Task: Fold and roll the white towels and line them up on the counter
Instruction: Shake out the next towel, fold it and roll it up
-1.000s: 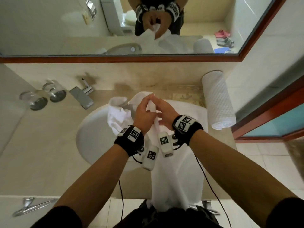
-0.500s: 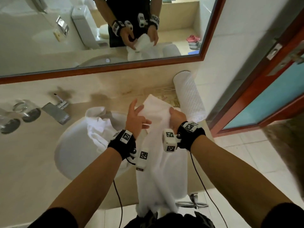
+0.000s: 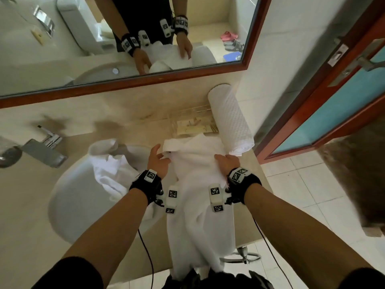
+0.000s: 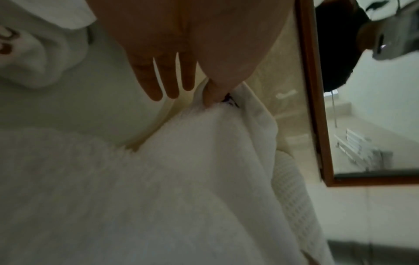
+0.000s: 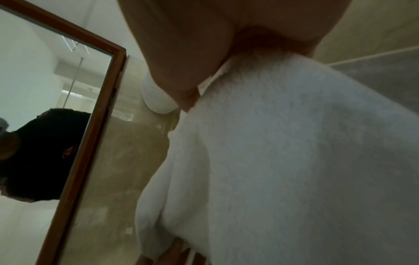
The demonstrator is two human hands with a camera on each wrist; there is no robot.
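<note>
A white towel [image 3: 195, 163] lies spread on the counter [image 3: 25, 205] right of the sink and hangs down over the front edge. My left hand [image 3: 161, 156] pinches its far left edge with thumb and forefinger, while the other fingers [image 4: 170, 86] stay straight. My right hand [image 3: 224, 162] grips the towel's right edge, thumb on the hem [image 5: 204, 86]. A rolled waffle towel [image 3: 229, 119] lies against the right wall, just beyond my right hand. Another white towel [image 3: 108, 165] sits crumpled in the sink [image 3: 68, 205].
A chrome faucet [image 3: 41, 151] stands at the left behind the sink. Paper packets [image 3: 193, 126] lie in a clear tray left of the rolled towel. The wood-framed mirror [image 3: 145, 79] runs along the back wall, and a red-framed door [image 3: 333, 105] is at the right.
My hands, together on the towel above the sink a second ago, have parted along its far edge and laid it on the counter by the rolled towel. The head view swung right.
</note>
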